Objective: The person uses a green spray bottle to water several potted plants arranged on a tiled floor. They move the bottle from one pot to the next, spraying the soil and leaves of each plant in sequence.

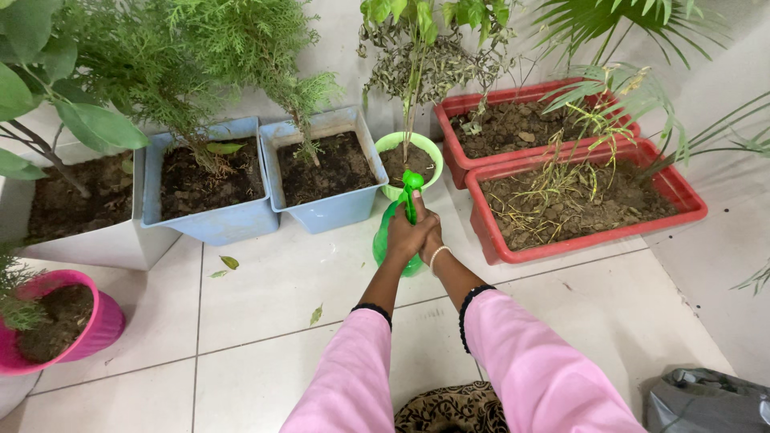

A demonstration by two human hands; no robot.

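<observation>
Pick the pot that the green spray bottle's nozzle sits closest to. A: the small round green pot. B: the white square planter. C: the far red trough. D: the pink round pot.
A: both hands, left hand and right hand, grip the green spray bottle, and its nozzle lies right at the rim of the small round green pot.
</observation>
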